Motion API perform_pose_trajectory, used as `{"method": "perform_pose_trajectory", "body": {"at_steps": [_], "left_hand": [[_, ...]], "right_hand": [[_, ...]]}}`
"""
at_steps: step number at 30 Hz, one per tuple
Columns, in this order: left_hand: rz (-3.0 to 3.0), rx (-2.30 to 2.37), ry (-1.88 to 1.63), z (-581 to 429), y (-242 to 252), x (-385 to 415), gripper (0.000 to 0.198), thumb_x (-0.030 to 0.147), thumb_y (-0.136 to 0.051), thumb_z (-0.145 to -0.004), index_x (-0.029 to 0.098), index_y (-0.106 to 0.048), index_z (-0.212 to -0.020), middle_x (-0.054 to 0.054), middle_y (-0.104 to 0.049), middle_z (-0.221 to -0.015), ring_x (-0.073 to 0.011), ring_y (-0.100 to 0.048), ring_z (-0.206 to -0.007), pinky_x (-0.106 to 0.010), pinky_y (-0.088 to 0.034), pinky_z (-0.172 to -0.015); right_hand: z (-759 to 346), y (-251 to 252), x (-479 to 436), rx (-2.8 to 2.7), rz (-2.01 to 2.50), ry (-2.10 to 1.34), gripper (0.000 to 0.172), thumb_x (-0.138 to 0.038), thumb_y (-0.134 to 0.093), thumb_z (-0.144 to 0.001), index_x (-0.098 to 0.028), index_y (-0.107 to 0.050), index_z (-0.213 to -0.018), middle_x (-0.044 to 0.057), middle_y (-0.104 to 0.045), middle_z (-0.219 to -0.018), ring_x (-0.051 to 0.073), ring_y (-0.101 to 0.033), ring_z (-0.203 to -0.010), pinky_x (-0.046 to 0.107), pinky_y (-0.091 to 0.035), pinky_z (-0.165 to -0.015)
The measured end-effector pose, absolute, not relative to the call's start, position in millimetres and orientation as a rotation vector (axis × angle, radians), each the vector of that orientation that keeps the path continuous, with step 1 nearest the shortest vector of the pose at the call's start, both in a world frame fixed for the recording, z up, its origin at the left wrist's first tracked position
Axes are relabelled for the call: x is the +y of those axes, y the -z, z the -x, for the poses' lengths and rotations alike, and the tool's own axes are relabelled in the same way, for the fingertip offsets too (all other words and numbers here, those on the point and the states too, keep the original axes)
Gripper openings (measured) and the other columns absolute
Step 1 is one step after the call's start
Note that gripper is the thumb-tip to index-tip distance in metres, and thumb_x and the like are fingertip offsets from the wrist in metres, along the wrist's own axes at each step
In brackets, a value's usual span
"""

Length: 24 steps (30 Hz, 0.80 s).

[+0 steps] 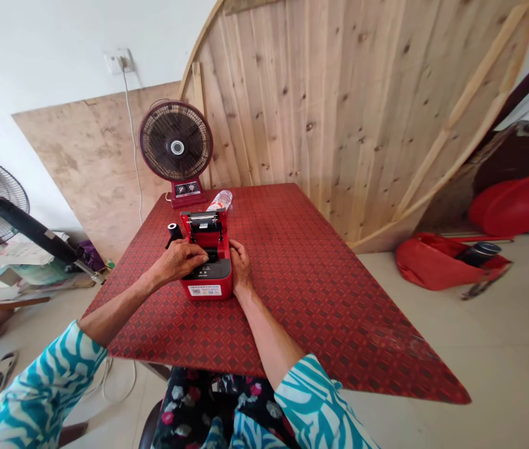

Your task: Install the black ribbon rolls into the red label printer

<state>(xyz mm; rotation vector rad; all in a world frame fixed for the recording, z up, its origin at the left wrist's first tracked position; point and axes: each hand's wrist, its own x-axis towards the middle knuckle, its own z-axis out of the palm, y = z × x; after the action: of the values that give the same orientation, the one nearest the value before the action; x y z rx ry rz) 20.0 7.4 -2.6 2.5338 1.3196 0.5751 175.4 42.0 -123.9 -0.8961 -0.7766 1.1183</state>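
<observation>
- A curved panel of pale knotted planks point(339, 112) and a sheet of brown plywood point(96, 162) stand beyond the far edge of the table.
- A rectangular table with a red patterned cover point(325, 299) runs out in front of the person; its near edge passes just under the forearms.
- A red desk fan with a dark grille point(176, 142) stands at the far edge, well beyond the hands.
- A red box-shaped receipt printer point(208, 288) sits left of the table's centre, its top open and its lid raised at the back. It is nearer the left edge, with wide open cover to its right and a free strip in front.
- The left hand point(178, 260) lies over the printer's opening, fingers bent downward. Whether it grips anything cannot be told.
- The right hand point(241, 265) is half closed against the printer's right wall; its grip cannot be confirmed.
- A clear plastic bottle point(220, 201) lies just behind the raised lid.
- A black roll point(174, 232) stands just left of the printer, apart from both hands.
</observation>
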Motion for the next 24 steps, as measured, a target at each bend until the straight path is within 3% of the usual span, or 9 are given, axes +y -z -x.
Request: {"method": "perform_pose_trajectory", "body": {"at_steps": [4, 8, 14, 24], "left_hand": [[-2.583, 1.277, -0.675, -24.9, 2.0, 3.1, 0.019, 0.032, -0.057, -0.087, 0.022, -0.073, -0.084, -0.002, -0.075, -0.085, -0.0176, -0.064, -0.079, -0.035, -0.043, -0.089], [-2.711, 1.265, -0.774, -24.5, 6.0, -11.8, 0.017, 0.032, -0.057, -0.089, 0.024, -0.072, -0.087, -0.002, -0.074, -0.088, -0.0173, -0.064, -0.087, -0.040, -0.031, -0.103], [-2.904, 1.176, -0.958, -21.9, 16.1, -38.5, 0.017, 0.031, -0.054, -0.092, 0.026, -0.071, -0.090, 0.000, -0.071, -0.087, -0.0141, -0.063, -0.088, -0.039, -0.026, -0.107], [-3.016, 1.160, -1.128, -23.1, 33.3, -54.0, 0.014, 0.021, -0.055, -0.091, 0.026, -0.068, -0.093, 0.001, -0.072, -0.086, -0.0136, -0.064, -0.086, -0.041, -0.026, -0.109]], "right_hand": [[-175.5, 121.3, 40.8, -0.771, 0.890, -1.121, 0.029, -0.034, -0.053, -0.073, -0.023, -0.066, -0.097, 0.001, -0.071, -0.100, 0.018, -0.061, -0.096, 0.034, -0.045, -0.090], [-174.8, 118.6, 39.1, -0.757, 0.874, -1.107, 0.029, -0.034, -0.052, -0.073, -0.022, -0.066, -0.096, 0.001, -0.071, -0.100, 0.018, -0.061, -0.097, 0.033, -0.045, -0.090], [-174.6, 119.9, 39.1, -0.759, 0.872, -1.115, 0.031, -0.035, -0.053, -0.072, -0.021, -0.066, -0.096, 0.002, -0.071, -0.099, 0.018, -0.062, -0.094, 0.034, -0.045, -0.089], [-176.6, 128.0, 39.8, -0.780, 0.890, -1.123, 0.034, -0.039, -0.056, -0.073, -0.022, -0.066, -0.100, 0.002, -0.071, -0.102, 0.018, -0.062, -0.095, 0.032, -0.046, -0.085]]}}
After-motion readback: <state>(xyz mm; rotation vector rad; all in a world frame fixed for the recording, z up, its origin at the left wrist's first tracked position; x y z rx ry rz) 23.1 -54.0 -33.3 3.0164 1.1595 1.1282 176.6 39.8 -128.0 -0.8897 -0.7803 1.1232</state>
